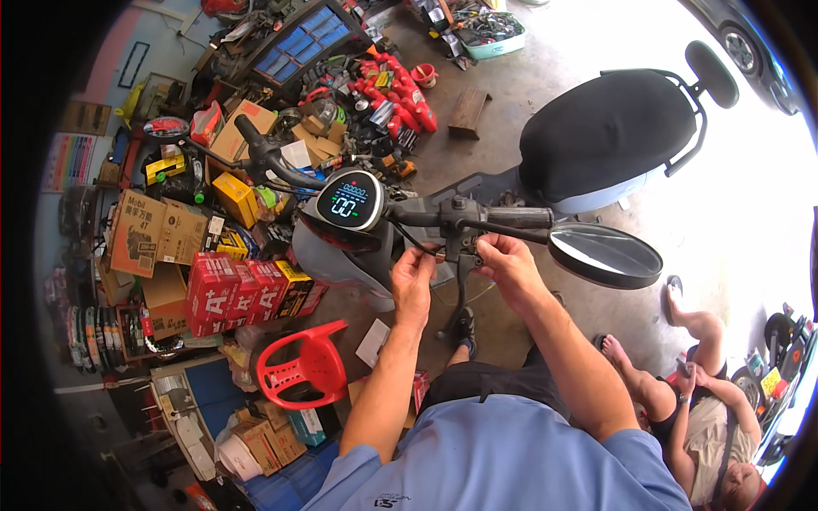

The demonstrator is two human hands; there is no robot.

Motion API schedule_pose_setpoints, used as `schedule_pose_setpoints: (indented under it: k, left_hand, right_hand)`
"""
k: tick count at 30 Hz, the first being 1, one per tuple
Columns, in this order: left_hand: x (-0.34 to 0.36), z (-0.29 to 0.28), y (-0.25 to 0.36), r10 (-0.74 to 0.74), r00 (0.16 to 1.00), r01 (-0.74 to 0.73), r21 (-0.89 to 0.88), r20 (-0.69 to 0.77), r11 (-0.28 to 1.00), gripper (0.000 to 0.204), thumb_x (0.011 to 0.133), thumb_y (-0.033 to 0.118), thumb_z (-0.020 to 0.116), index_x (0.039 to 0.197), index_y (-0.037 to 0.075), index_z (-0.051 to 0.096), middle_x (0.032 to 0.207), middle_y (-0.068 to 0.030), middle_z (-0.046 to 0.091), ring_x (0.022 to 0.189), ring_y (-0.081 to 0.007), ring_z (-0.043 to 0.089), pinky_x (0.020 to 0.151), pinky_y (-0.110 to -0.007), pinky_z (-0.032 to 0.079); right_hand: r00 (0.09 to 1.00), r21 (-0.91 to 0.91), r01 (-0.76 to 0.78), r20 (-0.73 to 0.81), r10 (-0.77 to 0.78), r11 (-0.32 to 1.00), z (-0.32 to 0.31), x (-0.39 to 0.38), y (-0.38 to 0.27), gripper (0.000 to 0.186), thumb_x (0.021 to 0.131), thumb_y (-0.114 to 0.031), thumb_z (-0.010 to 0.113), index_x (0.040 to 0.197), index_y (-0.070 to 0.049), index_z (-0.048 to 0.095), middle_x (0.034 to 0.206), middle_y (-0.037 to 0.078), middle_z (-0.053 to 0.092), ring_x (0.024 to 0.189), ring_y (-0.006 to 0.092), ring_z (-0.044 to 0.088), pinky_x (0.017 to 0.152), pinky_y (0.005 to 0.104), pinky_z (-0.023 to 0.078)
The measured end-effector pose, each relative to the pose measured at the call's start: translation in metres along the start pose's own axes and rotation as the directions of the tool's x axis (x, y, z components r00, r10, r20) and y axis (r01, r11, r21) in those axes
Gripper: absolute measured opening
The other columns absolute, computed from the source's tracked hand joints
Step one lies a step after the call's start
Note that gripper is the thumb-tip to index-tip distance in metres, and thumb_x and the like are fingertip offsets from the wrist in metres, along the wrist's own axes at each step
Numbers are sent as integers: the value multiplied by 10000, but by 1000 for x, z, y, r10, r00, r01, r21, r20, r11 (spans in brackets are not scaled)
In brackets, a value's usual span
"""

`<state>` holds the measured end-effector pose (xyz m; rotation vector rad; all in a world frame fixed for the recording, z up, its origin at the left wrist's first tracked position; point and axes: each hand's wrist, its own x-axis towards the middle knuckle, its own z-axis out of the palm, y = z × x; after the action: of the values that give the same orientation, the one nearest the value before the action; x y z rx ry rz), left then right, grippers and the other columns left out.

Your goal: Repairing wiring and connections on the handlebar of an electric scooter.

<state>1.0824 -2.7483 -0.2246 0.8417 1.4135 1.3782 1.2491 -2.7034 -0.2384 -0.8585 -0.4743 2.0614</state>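
An electric scooter stands in front of me, its round lit display (349, 201) at the centre of the handlebar. My left hand (414, 274) pinches a small part just under the right-side brake lever mount (456, 241). My right hand (504, 260) grips the same spot from the other side, fingers closed under the black grip (515, 218). A thin cable runs between my hands. The oval mirror (605, 255) sticks out to the right of my right hand. The black seat (607, 129) lies beyond.
A red plastic stool (304, 366) stands at lower left. Red boxes (232, 292) and cardboard cartons (158, 230) are stacked on the left. Red bottles (400, 94) and tool clutter fill the back. Another person sits on the floor at lower right (699, 400).
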Motion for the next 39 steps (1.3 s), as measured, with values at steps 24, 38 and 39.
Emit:
schedule_pose_setpoints:
  k: [24, 38, 39]
  left_hand:
    - [-11, 9, 5, -35, 990, 33, -17, -136, 999, 133, 942, 170, 554, 895, 46, 562, 643, 48, 487, 516, -2, 386, 432, -152, 251]
    - [-10, 13, 3, -35, 995, 24, -118, -93, 993, 60, 929, 104, 562, 955, 51, 571, 755, 18, 555, 523, -1, 362, 448, -161, 242]
    - [-11, 13, 3, -53, 994, 37, -153, -99, 987, 67, 928, 102, 563, 970, 51, 576, 760, 17, 559, 520, 1, 355, 447, -159, 237]
  right_hand:
    - [993, -16, -115, 7, 115, 993, -2, 2, -8, 49, 891, -132, 619, 890, -85, 606, 798, -41, 585, 731, 58, 559, 673, 247, 505]
    - [996, -124, -44, -78, 34, 991, -1, 9, -1, 51, 878, -129, 639, 880, -81, 623, 831, -25, 622, 739, 59, 584, 649, 217, 487]
    - [997, -120, -51, -66, 43, 991, 0, 9, -1, 51, 878, -129, 639, 880, -81, 623, 831, -25, 622, 739, 59, 584, 649, 217, 487]
